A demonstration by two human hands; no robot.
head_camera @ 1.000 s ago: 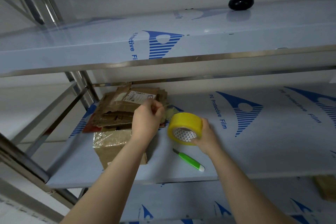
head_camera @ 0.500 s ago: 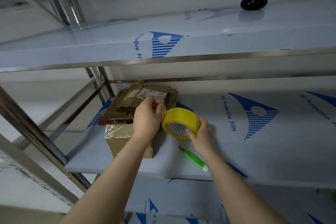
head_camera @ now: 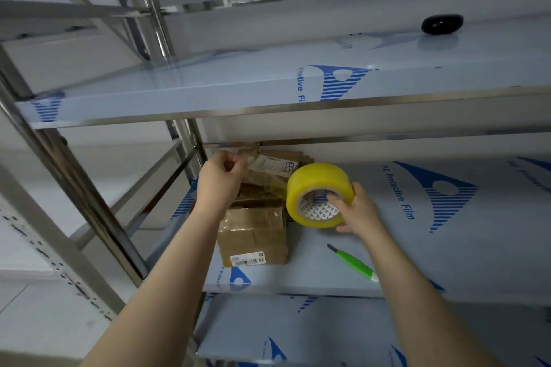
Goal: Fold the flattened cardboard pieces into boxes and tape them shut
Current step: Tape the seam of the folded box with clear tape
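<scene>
Rack [head_camera: 89, 202]: we see steel uprights carrying film-covered shelves.
Middle shelf [head_camera: 447, 247]: it carries all the work at its left end; we judge that anything nudged forward could go over the front lip.
Flattened cardboard pieces [head_camera: 262, 191]: a loose, unfolded pile lying flat at the back left. The pulled tape could catch the top sheet and drag it. We cannot tell the long axis, as it is half hidden.
Taped box [head_camera: 253, 235]: just in front of the pile, its barcode label facing us, close to the lip.
Tape roll [head_camera: 316, 182]: held up just right of the pile. If the strip twists, it may stick to itself. The open core faces us, with its axis tilted forward and down.
Right hand [head_camera: 357, 211]: the fingers are curled round the roll's rim and into its core.
Left hand [head_camera: 217, 185]: the fingers pinch a blurred translucent strip, seemingly the tape end [head_camera: 247, 155], above the pile.
Utility knife [head_camera: 353, 262]: green, lying apart below the right hand. A wrist could knock it off. Its long axis runs diagonally, dark tip back-left.
</scene>
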